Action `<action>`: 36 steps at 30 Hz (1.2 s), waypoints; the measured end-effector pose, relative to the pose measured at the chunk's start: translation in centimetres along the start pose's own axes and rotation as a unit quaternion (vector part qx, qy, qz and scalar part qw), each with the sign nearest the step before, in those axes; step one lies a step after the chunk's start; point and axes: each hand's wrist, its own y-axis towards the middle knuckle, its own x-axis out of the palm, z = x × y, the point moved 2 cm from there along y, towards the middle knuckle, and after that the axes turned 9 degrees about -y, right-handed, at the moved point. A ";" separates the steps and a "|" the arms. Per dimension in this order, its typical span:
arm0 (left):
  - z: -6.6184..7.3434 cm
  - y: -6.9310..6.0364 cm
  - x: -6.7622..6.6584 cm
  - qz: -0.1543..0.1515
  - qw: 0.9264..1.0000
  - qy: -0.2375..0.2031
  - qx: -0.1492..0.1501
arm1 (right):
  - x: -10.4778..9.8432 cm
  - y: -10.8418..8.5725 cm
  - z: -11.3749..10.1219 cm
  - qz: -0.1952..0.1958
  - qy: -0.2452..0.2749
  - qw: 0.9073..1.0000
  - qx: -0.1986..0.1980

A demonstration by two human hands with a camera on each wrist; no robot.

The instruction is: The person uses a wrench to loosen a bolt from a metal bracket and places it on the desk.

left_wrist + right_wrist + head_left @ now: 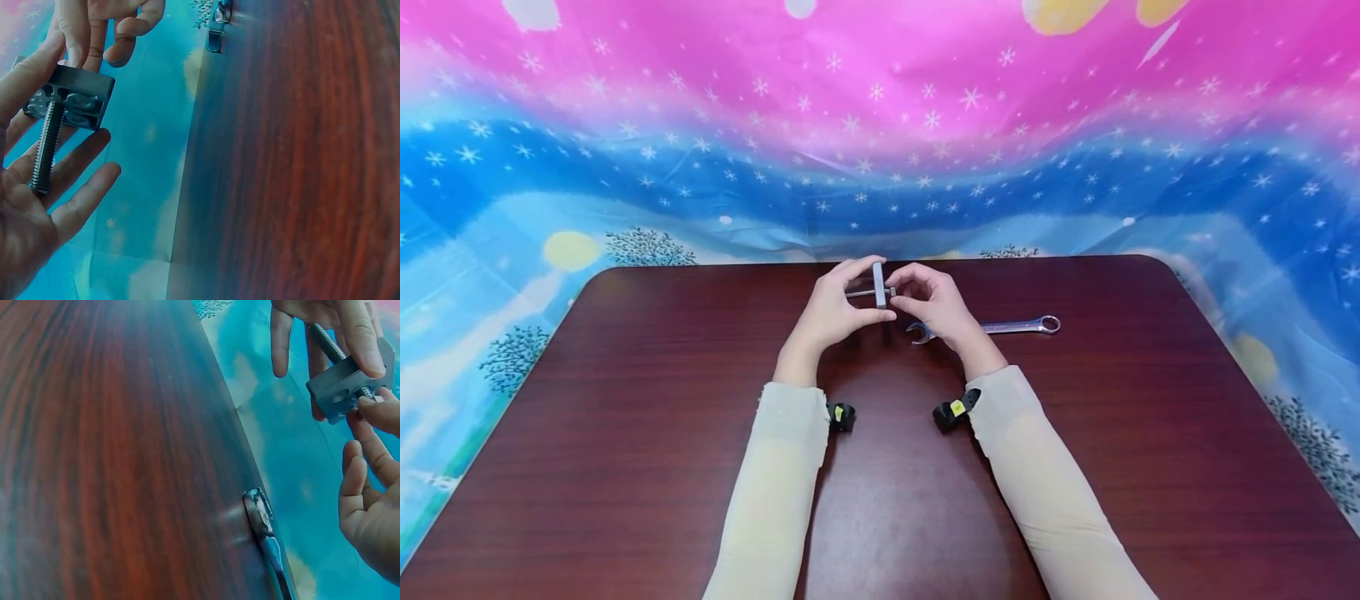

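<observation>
My left hand (829, 312) grips a grey metal block (879, 285) by its edges, between the thumb and the fingers. A threaded bolt (47, 147) passes through the block, and its long shank points back toward the left palm. On the other side, the thumb and a finger of my right hand (938, 304) pinch the short bolt end (364, 393) that sticks out close to the block. The fingertips partly cover that end, so I cannot tell whether it is a nut or the bolt's head. Both hands are raised near the table's far edge.
A combination wrench (1022, 327) lies on the dark red wooden table (662, 433), behind and to the right of the right hand. Beyond the far edge hangs a pink and blue curtain (880, 150) with snowflakes. Each wrist wears a black strapped device (953, 412).
</observation>
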 end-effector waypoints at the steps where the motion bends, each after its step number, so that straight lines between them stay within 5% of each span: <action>1: 0.0 0.0 0.0 0.001 1.000 0.001 0.000 | 0.0 0.0 -0.1 -0.002 -0.002 1.000 -0.006; 8: 0.0 0.0 0.0 -0.001 1.000 -0.008 -0.007 | -0.4 -0.1 0.1 -0.017 -0.001 0.999 0.028; 17: 0.2 0.0 0.1 -0.001 1.000 0.002 0.005 | -0.2 0.0 0.3 0.015 0.008 0.998 0.057; 27: -0.1 -0.1 0.2 0.005 1.000 -0.007 0.000 | 0.0 -0.3 -0.2 0.010 -0.020 1.000 0.007; 36: 0.0 -0.1 0.1 0.009 1.000 -0.015 0.000 | -0.2 -0.2 0.1 -0.004 -0.015 0.998 0.061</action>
